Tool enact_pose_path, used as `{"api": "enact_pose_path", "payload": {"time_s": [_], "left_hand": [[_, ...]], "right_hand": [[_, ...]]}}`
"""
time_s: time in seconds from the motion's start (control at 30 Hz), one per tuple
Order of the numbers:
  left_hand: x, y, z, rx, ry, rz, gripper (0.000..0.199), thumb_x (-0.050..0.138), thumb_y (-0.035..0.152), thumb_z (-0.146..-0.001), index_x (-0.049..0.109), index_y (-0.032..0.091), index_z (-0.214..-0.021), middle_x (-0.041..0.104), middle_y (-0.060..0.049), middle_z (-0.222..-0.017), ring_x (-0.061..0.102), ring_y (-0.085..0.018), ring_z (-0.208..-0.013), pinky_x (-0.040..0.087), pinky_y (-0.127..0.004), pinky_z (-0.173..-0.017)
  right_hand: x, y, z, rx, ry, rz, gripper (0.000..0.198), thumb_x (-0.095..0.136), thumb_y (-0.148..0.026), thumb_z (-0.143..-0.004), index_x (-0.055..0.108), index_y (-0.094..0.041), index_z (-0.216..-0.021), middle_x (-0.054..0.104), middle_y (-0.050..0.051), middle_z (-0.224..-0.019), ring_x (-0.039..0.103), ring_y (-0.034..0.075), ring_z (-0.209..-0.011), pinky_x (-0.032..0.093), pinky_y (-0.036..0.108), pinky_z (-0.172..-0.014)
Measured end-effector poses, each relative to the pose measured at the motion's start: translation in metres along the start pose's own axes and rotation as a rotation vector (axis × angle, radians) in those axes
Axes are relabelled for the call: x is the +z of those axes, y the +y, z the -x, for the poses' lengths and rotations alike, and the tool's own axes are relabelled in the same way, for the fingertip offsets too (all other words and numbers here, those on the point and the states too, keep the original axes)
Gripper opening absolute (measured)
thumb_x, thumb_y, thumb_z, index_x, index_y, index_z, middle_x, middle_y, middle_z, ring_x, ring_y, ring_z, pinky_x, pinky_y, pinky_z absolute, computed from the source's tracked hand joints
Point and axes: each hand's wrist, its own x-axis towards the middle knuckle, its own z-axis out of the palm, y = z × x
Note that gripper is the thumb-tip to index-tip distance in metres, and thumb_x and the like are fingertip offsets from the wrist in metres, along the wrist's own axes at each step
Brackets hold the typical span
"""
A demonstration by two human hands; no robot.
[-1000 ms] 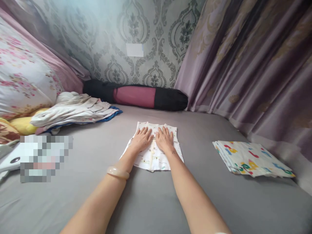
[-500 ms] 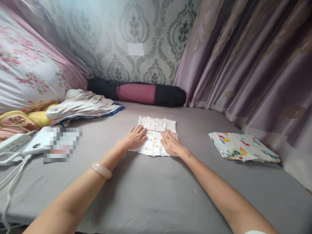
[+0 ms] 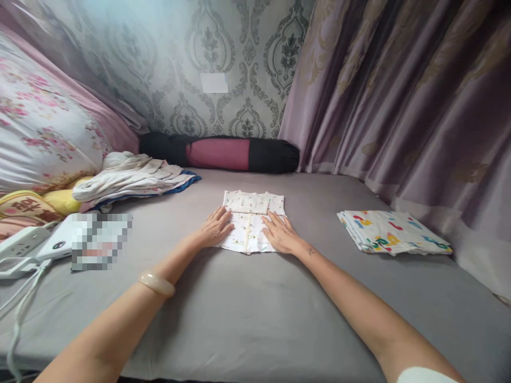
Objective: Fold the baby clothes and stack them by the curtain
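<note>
A small white baby garment (image 3: 249, 234) with a tiny print and a pale yellow button strip lies on the grey bed sheet (image 3: 255, 314). Its far part is folded over toward me in a flat band. My left hand (image 3: 215, 227) rests on its left edge, fingers stretched out and slightly spread. On the right edge lies my right hand (image 3: 281, 234), palm down, with fingers apart. Neither hand grips the cloth. A pale bangle (image 3: 156, 284) circles my left wrist.
To the right is a folded white cloth with colourful print (image 3: 395, 231). A black and maroon long bag (image 3: 219, 154) lies along the wall. At left are piled clothes (image 3: 131, 178), a floral pillow (image 3: 43, 117), a power strip (image 3: 26, 242) and a white power bank (image 3: 66, 236).
My left hand has slid slightly left, toward the garment's outer edge. My right hand stays on its right edge. The view has shifted a little.
</note>
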Motion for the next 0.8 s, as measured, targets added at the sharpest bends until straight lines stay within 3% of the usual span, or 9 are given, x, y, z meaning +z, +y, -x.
{"api": "enact_pose_path", "payload": {"time_s": [0.13,0.23,0.53,0.67,0.8], "left_hand": [[-0.007,-0.010,0.016,-0.024,-0.036,0.048,0.072,0.030,0.059,-0.094,0.026,0.014,-0.150,0.017,-0.018,-0.159,0.012,-0.032,-0.147,0.020,-0.048,-0.117],[-0.008,-0.014,0.024,-0.038,-0.066,0.036,0.068,0.025,0.057,-0.096,0.027,0.016,-0.150,0.021,-0.016,-0.159,0.014,-0.031,-0.147,0.017,-0.049,-0.117],[-0.008,-0.008,0.026,-0.085,-0.062,-0.002,0.066,0.025,0.055,-0.094,0.034,0.018,-0.147,0.029,-0.015,-0.156,0.021,-0.031,-0.145,0.020,-0.050,-0.115],[-0.010,-0.013,0.029,-0.067,0.041,0.061,0.066,0.033,0.056,-0.091,0.038,0.016,-0.143,0.045,-0.018,-0.143,0.042,-0.032,-0.132,0.033,-0.046,-0.107],[-0.021,-0.014,0.031,-0.155,0.097,0.173,0.063,0.047,0.049,-0.081,0.046,0.013,-0.133,0.062,-0.014,-0.111,0.057,-0.028,-0.106,0.044,-0.040,-0.093]], "right_hand": [[-0.002,0.011,0.019,-0.002,0.010,0.020,0.058,0.021,-0.043,-0.100,0.028,-0.018,-0.152,0.014,0.012,-0.161,0.009,0.023,-0.148,0.004,0.046,-0.118],[-0.001,0.016,0.027,0.009,-0.001,0.016,0.059,0.019,-0.044,-0.100,0.026,-0.019,-0.153,0.014,0.010,-0.161,0.008,0.022,-0.148,0.005,0.046,-0.118],[0.002,0.019,0.024,0.021,0.010,-0.079,0.059,0.026,-0.040,-0.098,0.029,-0.016,-0.151,0.017,0.011,-0.160,0.010,0.022,-0.148,0.007,0.046,-0.119],[-0.003,0.026,0.023,0.106,0.180,-0.246,0.058,0.041,-0.027,-0.090,0.037,-0.015,-0.147,0.033,0.012,-0.154,0.030,0.020,-0.142,0.025,0.037,-0.116],[-0.013,0.031,0.027,0.387,0.290,-0.407,0.046,0.043,-0.020,-0.089,0.053,-0.015,-0.133,0.064,0.011,-0.125,0.061,0.018,-0.111,0.044,0.031,-0.099]]}}
